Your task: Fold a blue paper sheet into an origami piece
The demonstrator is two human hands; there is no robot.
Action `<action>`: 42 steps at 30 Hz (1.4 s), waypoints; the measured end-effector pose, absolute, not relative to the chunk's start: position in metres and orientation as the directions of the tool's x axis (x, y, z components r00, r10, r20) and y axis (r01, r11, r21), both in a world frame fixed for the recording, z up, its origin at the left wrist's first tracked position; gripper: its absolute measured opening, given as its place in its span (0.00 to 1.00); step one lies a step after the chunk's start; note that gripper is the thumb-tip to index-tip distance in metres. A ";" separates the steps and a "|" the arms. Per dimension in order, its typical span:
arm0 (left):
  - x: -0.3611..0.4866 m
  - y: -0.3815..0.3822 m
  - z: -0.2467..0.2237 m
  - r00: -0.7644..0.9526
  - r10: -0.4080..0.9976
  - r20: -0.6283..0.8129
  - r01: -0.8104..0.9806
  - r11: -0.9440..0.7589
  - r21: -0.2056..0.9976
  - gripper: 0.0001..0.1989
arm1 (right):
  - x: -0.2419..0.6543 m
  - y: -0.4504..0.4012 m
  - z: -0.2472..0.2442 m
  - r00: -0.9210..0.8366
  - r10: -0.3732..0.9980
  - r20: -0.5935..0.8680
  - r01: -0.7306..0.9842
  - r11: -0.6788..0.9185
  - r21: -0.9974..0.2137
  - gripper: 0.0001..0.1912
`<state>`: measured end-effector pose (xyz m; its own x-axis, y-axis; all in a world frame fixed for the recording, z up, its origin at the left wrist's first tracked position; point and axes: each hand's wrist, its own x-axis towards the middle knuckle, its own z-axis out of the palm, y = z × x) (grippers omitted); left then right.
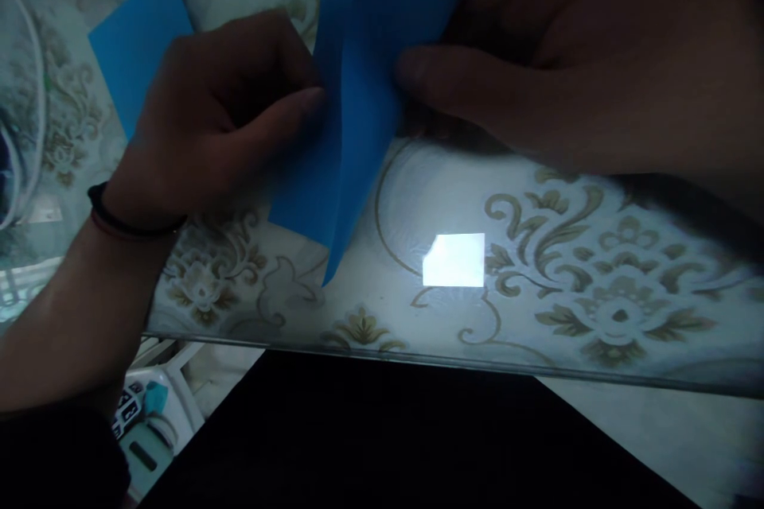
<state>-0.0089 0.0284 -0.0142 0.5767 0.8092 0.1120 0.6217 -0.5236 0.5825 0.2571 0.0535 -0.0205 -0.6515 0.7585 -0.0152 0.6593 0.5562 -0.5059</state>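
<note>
Head — left hand, right hand — both closed on folded blue paper

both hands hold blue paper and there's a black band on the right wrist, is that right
Not quite: the black band is on the left wrist, as the head view shows. The left hand and right hand do both hold blue paper.

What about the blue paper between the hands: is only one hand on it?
No, the left hand and the right hand each have a thumb against the blue paper.
</note>
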 end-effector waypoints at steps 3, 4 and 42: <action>-0.012 0.032 -0.019 0.598 0.786 0.157 0.575 -0.557 0.599 0.08 | 0.258 0.054 -0.020 -0.661 0.749 -0.044 0.657 0.549 -0.516 0.16; -0.012 0.033 -0.019 0.610 0.776 0.163 0.565 -0.570 0.596 0.09 | 0.257 0.053 -0.019 -0.665 0.745 -0.051 0.653 0.547 -0.524 0.16; -0.011 0.031 -0.017 0.604 0.782 0.155 0.589 -0.569 0.573 0.10 | 0.259 0.053 -0.023 -0.654 0.756 0.002 0.643 0.557 -0.525 0.15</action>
<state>-0.0114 0.0314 -0.0172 0.6043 0.7816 0.1545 0.5895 -0.5690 0.5733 0.2587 0.0534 -0.0232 -0.6540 0.7565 0.0016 0.6432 0.5572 -0.5253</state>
